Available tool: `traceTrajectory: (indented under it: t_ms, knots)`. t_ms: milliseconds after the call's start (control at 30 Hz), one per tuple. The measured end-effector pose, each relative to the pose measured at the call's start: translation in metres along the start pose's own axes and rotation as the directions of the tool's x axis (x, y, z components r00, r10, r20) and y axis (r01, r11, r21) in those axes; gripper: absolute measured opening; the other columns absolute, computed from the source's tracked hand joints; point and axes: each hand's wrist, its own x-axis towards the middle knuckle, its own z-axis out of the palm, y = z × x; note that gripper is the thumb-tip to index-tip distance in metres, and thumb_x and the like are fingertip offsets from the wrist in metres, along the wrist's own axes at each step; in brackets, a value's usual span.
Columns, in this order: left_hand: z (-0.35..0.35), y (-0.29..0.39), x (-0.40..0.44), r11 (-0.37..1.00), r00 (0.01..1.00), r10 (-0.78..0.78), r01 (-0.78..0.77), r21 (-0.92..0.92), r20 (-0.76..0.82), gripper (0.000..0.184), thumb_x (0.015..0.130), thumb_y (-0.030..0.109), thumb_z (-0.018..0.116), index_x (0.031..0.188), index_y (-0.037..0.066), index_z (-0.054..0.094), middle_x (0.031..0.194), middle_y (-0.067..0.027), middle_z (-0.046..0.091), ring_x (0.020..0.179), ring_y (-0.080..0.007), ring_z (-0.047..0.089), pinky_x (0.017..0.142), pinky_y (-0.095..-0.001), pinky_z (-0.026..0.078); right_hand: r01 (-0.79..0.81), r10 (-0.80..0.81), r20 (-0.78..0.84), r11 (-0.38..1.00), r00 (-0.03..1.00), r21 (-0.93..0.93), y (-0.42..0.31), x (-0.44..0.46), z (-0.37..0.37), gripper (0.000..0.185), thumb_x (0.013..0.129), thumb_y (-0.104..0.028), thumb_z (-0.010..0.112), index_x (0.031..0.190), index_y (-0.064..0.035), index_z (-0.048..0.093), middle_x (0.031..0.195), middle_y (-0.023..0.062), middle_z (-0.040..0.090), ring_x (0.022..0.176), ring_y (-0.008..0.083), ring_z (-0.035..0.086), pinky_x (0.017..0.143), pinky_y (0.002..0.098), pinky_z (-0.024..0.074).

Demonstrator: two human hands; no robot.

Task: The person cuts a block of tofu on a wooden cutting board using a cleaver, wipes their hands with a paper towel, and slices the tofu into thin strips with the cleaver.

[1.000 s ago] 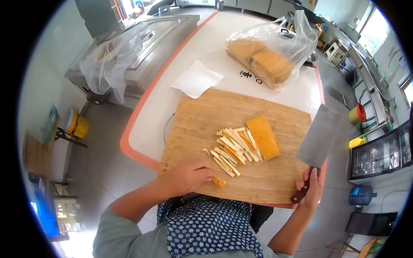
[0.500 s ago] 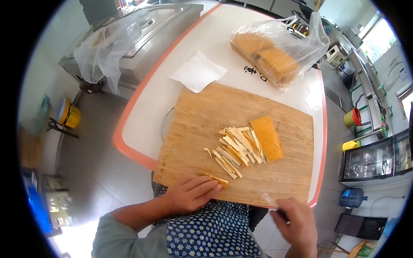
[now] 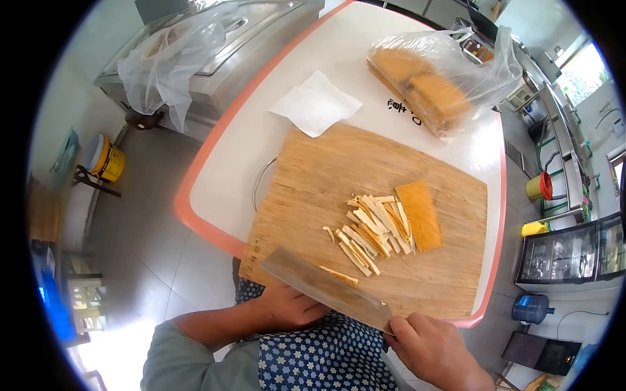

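Observation:
My right hand point(image 3: 430, 345) grips the handle of a cleaver point(image 3: 326, 287), whose broad blade slants across the near edge of a wooden cutting board point(image 3: 326, 166). Behind the blade, my left hand point(image 3: 293, 306) is closed with bent fingers at a narrow piece of dried tofu point(image 3: 342, 276); its fingertips are hidden. Only the far end of that piece shows past the blade. Farther up the board lies a loose pile of cut tofu strips point(image 3: 375, 228). A flat orange-brown tofu slab point(image 3: 419, 215) rests beside the pile on its right.
A clear plastic bag point(image 3: 443, 81) of tofu slabs and a white paper sheet point(image 3: 315, 104) lie on the white table point(image 3: 225, 169) beyond the board. At upper left, another plastic bag point(image 3: 166, 65) drapes over a steel counter point(image 3: 261, 39). A yellow bucket point(image 3: 107, 159) stands at left.
My right hand has brought the cleaver in from the right, so its blade now lies across the tofu piece in front of my left hand. The left fingers have curled back. The view has shifted slightly.

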Motion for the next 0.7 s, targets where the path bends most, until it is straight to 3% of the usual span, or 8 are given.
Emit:
traceTrajectory:
  t_ms: [200,267,700]
  knots:
    - [-0.006,-0.001,0.005,1.0,0.999,0.023,-0.023,-0.017,-0.044,0.025,0.075,0.014,0.07,0.099,0.013,0.079,0.108,-0.0011,0.074,0.105,-0.0194,0.069,0.096,-0.0374,0.055,-0.004,0.004,0.041,1.0,0.999,-0.001,0.004,0.005,-0.005,0.037,0.097,-0.021,0.067,0.13,-0.0091,0.057,0.083,0.015,0.061,0.073,0.0377,0.064,0.061,0.0481,0.0506]
    - [-0.007,-0.001,0.006,0.998,0.998,0.034,-0.037,-0.042,-0.058,0.026,0.076,0.014,0.07,0.1,0.013,0.079,0.109,-0.0008,0.074,0.106,-0.0188,0.069,0.097,-0.0364,0.055,0.009,-0.002,0.087,0.996,0.996,-0.083,0.0,0.014,-0.015,0.021,0.089,-0.02,0.076,0.097,-0.0091,0.059,0.077,0.0094,0.061,0.067,0.0334,0.065,0.057,0.0429,0.0522]
    - [-0.009,0.001,0.006,1.0,0.999,0.011,-0.011,-0.012,0.034,0.031,0.081,0.014,0.067,0.111,0.013,0.077,0.116,0.0002,0.073,0.111,-0.0169,0.067,0.1,-0.0355,0.054,0.018,-0.011,0.15,0.999,0.989,-0.041,0.014,0.022,-0.02,0.021,0.092,-0.024,0.073,0.098,-0.0102,0.057,0.078,0.0096,0.06,0.07,0.0342,0.065,0.058,0.0445,0.0523]
